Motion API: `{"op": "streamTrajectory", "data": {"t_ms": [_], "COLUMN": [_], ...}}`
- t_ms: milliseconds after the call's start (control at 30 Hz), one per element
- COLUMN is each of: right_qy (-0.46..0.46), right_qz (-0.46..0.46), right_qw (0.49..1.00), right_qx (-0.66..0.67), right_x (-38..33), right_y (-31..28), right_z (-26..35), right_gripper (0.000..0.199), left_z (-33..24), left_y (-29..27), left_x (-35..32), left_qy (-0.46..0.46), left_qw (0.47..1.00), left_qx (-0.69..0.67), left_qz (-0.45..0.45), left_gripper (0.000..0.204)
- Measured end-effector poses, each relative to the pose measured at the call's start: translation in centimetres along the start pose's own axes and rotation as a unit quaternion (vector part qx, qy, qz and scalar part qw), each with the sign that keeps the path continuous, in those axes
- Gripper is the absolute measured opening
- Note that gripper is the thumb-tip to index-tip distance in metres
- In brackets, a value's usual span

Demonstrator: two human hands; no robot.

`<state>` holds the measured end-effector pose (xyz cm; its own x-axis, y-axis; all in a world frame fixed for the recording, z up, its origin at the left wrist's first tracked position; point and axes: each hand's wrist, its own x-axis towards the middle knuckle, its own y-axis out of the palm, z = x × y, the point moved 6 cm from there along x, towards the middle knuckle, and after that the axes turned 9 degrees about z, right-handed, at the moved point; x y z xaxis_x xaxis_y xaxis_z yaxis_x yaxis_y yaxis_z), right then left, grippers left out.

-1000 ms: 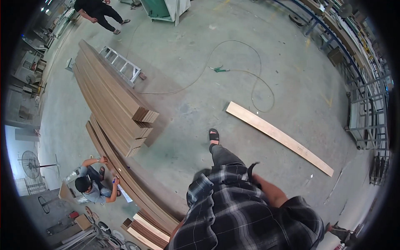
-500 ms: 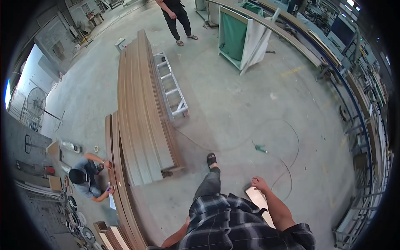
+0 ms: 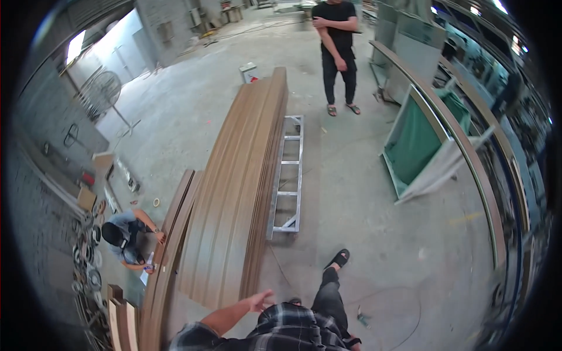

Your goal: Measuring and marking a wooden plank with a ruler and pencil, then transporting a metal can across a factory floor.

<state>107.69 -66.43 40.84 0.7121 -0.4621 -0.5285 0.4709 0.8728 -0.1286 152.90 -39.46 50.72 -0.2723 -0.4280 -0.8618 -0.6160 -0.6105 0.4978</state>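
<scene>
Nearest to you, at the bottom of the view, your plaid shirt fills the lower edge and one dark trouser leg stretches forward to a sandalled foot on the concrete floor. Your left hand reaches out from the lower left, fingers spread and empty, hovering just short of the near end of the stack of long brown boards. The hand is not yet touching wood. Your right hand is out of view, so you cannot tell its state from here.

To take hold well, bring the open hand down onto the near end of the top board, grip its edge rather than its face, and keep your forward foot clear of the board's end. The boards are long and likely to flex, so a lift probably needs a second hand.

The stack lies straight ahead and slightly left of your hand, running from near to far. To its left, a thinner row of boards stands on edge, and a crouching person works beside it with a hand on the wood. To the right of the stack an aluminium ladder lies flat on the floor.

Farther right stands a green panel in a white frame. At the far end, a person in black stands, arms apparently folded, though the fisheye rim blurs this.
</scene>
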Motion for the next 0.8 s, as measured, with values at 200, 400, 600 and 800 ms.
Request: {"op": "streamTrajectory", "data": {"t_ms": [200,400,600,800], "right_qy": [0.019,0.082,-0.029,0.038], "right_qz": [0.139,0.006,-0.037,0.042], "right_qw": [0.955,0.994,0.999,0.992], "right_qx": [-0.261,-0.067,-0.020,-0.111], "right_x": [17.4,41.9,65.7,73.6], "right_y": [-13.6,-26.1,-32.2,-29.4], "right_z": [3.7,29.4,53.2,58.2], "right_gripper": [0.032,0.014,0.022,0.042], "left_z": [-14.7,-29.7,-40.6,-58.0], "left_y": [4.4,13.2,11.6,5.5], "left_x": [2.1,2.4,9.1,14.3], "left_qy": [0.036,0.058,0.139,0.256], "left_qw": [0.992,0.984,0.965,0.948], "left_qx": [-0.046,-0.164,-0.224,-0.153], "left_qz": [-0.111,-0.032,-0.005,-0.112], "left_gripper": [0.095,0.091,0.083,0.088]}}
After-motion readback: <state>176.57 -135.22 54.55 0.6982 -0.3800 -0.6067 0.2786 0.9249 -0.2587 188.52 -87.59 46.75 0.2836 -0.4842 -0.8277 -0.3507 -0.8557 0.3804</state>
